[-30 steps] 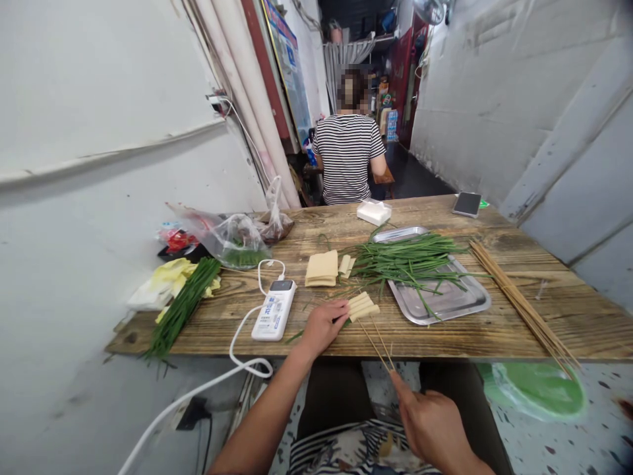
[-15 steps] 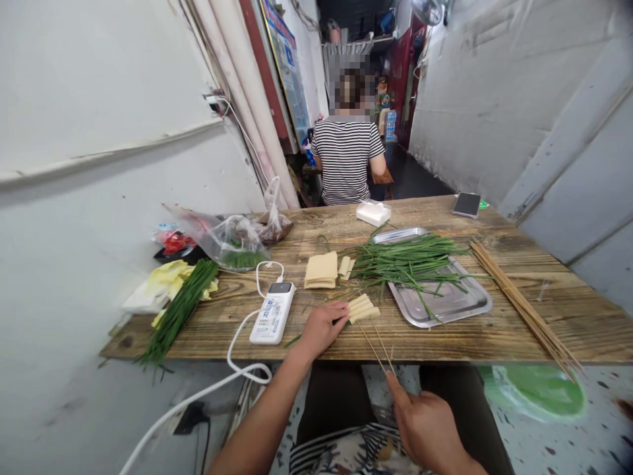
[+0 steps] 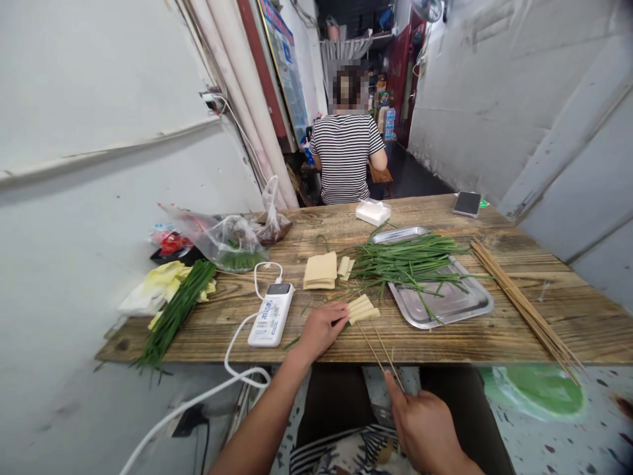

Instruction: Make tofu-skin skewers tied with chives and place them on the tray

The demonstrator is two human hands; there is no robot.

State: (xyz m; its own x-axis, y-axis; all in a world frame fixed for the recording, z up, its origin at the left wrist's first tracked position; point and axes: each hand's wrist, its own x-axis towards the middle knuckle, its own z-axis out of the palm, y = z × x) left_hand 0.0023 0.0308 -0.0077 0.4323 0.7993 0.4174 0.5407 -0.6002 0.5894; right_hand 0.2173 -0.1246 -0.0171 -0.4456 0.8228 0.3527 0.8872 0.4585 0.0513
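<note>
Pale tofu-skin rolls [image 3: 363, 309] lie side by side near the table's front edge. My left hand [image 3: 324, 328] is closed at their left end, its fingers pressing them against the wood. Two thin bamboo skewers [image 3: 374, 348] run from the rolls toward me. At their lower ends, past the table edge, my right hand [image 3: 424, 422] is closed with its index finger along them; how many it grips is hidden. Behind the rolls sit a stack of square tofu sheets [image 3: 320, 271] and small folded pieces [image 3: 345, 267].
Green chives [image 3: 410, 260] lie across a metal tray [image 3: 445, 310]; another chive bunch [image 3: 180, 313] is at left. A power bank [image 3: 271, 315] with white cables, loose skewers [image 3: 524, 307], plastic bags [image 3: 237, 241], a white box [image 3: 373, 212] and a phone [image 3: 467, 204] surround them. A person [image 3: 346, 158] sits beyond.
Both hands stay almost where they were. The end of one skewer now shows beside my right index finger, which has shifted slightly. The view has moved a little.
</note>
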